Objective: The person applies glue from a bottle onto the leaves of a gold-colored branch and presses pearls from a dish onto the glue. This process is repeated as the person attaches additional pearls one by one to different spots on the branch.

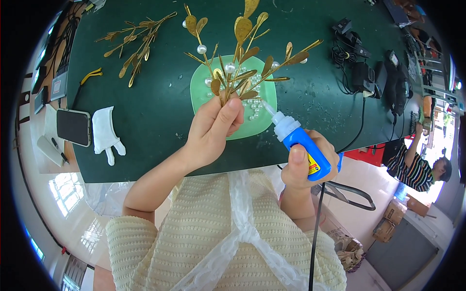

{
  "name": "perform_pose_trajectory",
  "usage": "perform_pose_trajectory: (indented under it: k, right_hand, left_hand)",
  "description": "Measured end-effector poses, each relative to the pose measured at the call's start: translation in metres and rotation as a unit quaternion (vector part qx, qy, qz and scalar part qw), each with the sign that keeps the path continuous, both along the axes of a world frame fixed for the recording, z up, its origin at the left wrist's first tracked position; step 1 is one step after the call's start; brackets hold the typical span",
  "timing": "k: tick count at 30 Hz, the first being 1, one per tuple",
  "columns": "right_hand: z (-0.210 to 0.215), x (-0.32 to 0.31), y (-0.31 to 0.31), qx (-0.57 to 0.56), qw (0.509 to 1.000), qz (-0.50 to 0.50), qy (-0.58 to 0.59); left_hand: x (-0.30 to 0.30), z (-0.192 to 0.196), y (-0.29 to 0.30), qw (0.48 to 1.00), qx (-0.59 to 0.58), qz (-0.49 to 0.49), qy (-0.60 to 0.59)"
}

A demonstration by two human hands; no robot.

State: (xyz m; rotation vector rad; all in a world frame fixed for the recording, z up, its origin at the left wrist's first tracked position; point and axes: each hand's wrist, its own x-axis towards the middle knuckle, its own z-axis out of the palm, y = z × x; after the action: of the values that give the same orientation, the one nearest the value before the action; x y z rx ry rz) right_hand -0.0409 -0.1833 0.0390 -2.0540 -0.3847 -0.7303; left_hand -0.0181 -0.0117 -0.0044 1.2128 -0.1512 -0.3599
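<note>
Pinched in my left hand [216, 125] are the stems of a gold leafy branch [242, 30], upright over the table, with white pearl beads fixed among its leaves. My right hand [310, 160] grips a blue glue gun [306, 151], its thumb lying along the body. The gun's pale nozzle tilts up and left, close to the lower leaves; whether it touches them I cannot tell. Under the branch sits a light green plate [200, 82] with loose pearl beads [253, 109] on it, partly hidden by my left hand and the leaves.
Another gold branch [141, 46] lies at the far left, above yellow-handled pliers [91, 75]. A phone [74, 127] and a white glove [103, 128] rest near the left edge. Black power adapters with cords [363, 77] sit at the right. A cable [318, 233] hangs by my right arm. Another person [417, 167] is at far right.
</note>
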Motion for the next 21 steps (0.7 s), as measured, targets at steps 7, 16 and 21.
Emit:
perform_pose_trajectory:
  k: [7, 16, 21]
  right_hand:
    - [-0.0012, -0.0003, 0.0016, 0.006, 1.0, -0.002, 0.001]
    - [-0.0009, 0.0018, 0.0032, -0.013, 1.0, -0.01, -0.025]
    - [0.0002, 0.0011, 0.0041, -0.022, 0.999, -0.02, -0.018]
  left_hand:
    - [-0.0007, 0.0018, -0.002, 1.0, 0.015, 0.002, -0.014]
    - [0.0003, 0.0027, -0.0003, 0.999, 0.036, 0.011, -0.025]
    - [0.0003, 0.0047, -0.0008, 0.998, 0.046, 0.015, -0.028]
